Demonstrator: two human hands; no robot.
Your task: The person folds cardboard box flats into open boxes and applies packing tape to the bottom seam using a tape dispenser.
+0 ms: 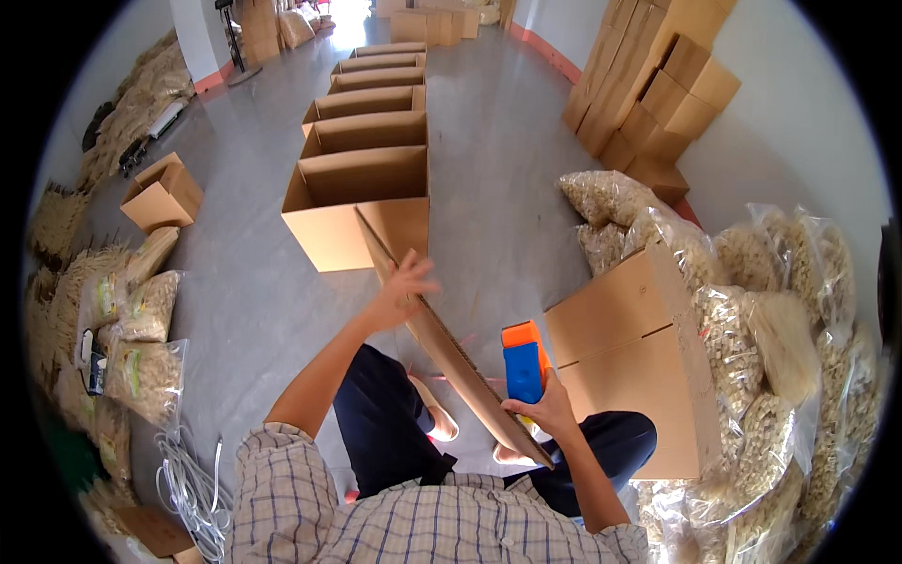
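A flat sheet of cardboard (451, 352) is being held edge-on between the two hands, over the person's knees. By the look of it, a box is being made up and taped: the sheet is being steadied while the tape tool is being brought to it.

Far to the left of the left fingers, bags (141, 367) of dried goods are lying along the wall, with a white cord (193, 489) coiled on the floor (244, 301) below them and a small open box (162, 193) further up. The left hand (399, 291) is being pressed against the upper part of the sheet, its fingers (418, 273) spread wide and gripping nothing. Just beyond these fingers, a row of open boxes (362, 179) is running away across the floor.

The lower end of the sheet is being met by the right hand (545, 409), whose fingers are closed round a blue and orange tape dispenser (524, 362). The next move is judged to call for the sheet to be held firm while the dispenser is being drawn along a seam.

Just right of the right fingers, a closed carton (629, 367) is standing on the floor, touching a heap of clear sacks (780, 348). Flat cartons (658, 85) are being stored against the far right wall. The room is a grey-floored store with pale walls.
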